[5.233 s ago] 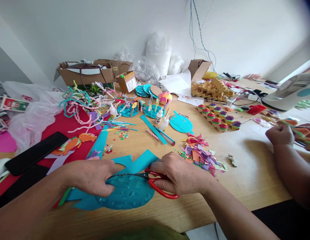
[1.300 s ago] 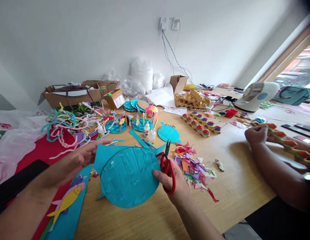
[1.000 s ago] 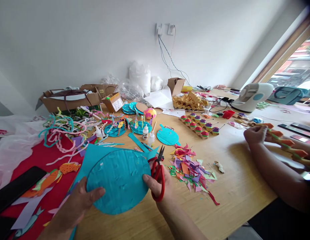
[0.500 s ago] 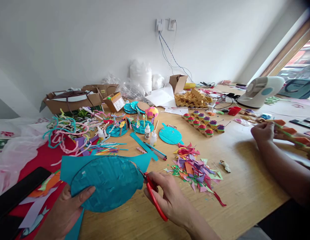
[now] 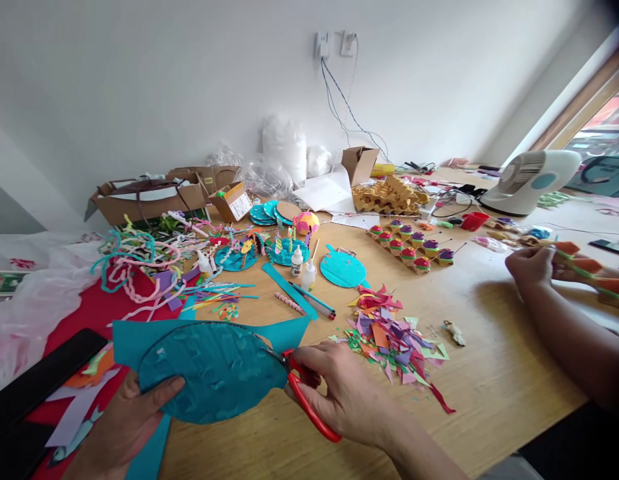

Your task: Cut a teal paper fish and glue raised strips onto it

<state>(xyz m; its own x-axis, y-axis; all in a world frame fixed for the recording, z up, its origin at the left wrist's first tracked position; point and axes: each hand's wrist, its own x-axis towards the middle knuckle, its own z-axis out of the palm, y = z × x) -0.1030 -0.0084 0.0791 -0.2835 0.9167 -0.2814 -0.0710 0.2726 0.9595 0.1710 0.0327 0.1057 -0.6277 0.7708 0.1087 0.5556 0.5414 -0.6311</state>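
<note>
- The left hand (image 5: 134,413) pinches the lower left rim of a teal paper-covered disc (image 5: 209,373), thumb on top and fingers hidden beneath; the right hand (image 5: 344,387) is curled round the handles of red-handled scissors (image 5: 308,409).
- The disc is held tilted over the bench (image 5: 489,380), by its near edge and left of its middle. The scissors' blades meet its right rim; how far apart they stand I cannot tell.
- Surplus teal paper (image 5: 125,340) juts past the disc's far rim as two pointed corners.
- The disc looks light and fairly stiff, likely card under wrinkled paper, hardly slippery; the loose corners should be floppy and easily torn. Best taken by the rim, clear of the blades.
- Beyond lie pens (image 5: 319,303), glue bottles (image 5: 296,262) and another teal disc (image 5: 344,269); paper scraps (image 5: 389,340) are heaped to the right.
- At the bench's right side, a co-worker's hand (image 5: 532,270) holds an orange-and-green strip (image 5: 584,268).
</note>
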